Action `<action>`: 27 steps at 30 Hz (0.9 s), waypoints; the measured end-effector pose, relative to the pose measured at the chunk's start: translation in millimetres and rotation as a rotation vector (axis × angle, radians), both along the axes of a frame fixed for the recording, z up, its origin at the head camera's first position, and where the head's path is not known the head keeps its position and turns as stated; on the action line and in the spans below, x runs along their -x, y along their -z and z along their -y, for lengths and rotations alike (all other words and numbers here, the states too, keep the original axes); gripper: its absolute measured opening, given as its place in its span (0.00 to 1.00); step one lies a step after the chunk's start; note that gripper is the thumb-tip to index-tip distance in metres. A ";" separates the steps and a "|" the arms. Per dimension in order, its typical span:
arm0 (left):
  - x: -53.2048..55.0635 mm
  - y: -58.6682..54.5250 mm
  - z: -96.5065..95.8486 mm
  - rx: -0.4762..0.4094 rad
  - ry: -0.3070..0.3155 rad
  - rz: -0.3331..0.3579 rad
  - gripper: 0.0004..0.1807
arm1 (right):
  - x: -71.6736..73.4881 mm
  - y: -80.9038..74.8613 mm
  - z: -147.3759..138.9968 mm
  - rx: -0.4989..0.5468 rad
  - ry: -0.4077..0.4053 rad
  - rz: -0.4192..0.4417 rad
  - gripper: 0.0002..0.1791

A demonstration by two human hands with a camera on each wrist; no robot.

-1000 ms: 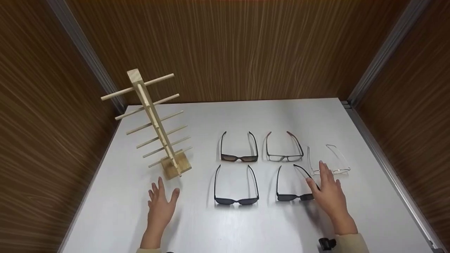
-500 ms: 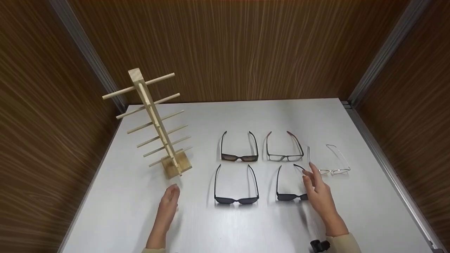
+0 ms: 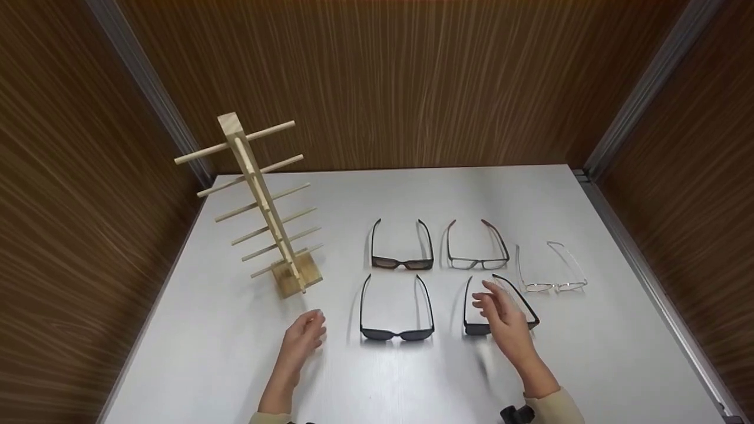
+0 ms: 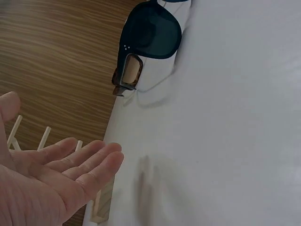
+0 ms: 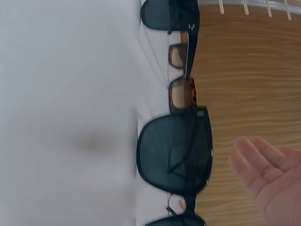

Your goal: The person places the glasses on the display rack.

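My left hand (image 3: 301, 338) hovers with relaxed fingers between the wooden peg stand (image 3: 259, 182) and the front-left black sunglasses (image 3: 379, 335), holding nothing. In the left wrist view its fingers lie extended, and the dark lens of sunglasses (image 4: 153, 33) shows beyond them. My right hand (image 3: 506, 324), also without a grip, is over the front-right black sunglasses (image 3: 477, 330) and hides part of their lenses and frame. Those sunglasses (image 5: 174, 150) appear large in the right wrist view, beside the loosely bent fingers.
Behind lie brown-lensed sunglasses (image 3: 386, 262), clear-lensed glasses with red temple tips (image 3: 465, 264) and thin-rimmed glasses (image 3: 539, 288) at the right. All rest with temples unfolded on the white table (image 3: 377, 388). Wood-grain panels (image 3: 377, 88) enclose the back and sides.
My right hand has moved left from beside the thin-rimmed glasses to over the front-right sunglasses. My left hand has moved right, its spread fingers drawing together. The glasses have stayed put.
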State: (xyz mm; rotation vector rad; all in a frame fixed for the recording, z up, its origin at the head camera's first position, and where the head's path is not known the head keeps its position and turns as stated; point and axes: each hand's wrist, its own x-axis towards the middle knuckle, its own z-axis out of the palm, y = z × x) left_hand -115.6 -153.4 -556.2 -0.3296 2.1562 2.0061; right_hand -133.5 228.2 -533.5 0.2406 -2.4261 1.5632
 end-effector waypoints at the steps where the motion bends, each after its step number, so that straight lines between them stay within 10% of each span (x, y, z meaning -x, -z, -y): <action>1: 0.3 0.4 -1.8 -0.007 0.002 -0.003 0.38 | -1.6 -3.6 4.3 0.014 -0.005 0.008 0.19; 11: 4.3 7.5 -18.1 -0.013 0.008 0.011 0.36 | -11.4 -17.9 35.4 0.122 -0.042 0.157 0.16; 27: 5.6 25.5 -40.4 -0.049 0.063 0.007 0.31 | -7.2 36.3 47.4 0.093 -0.103 0.281 0.24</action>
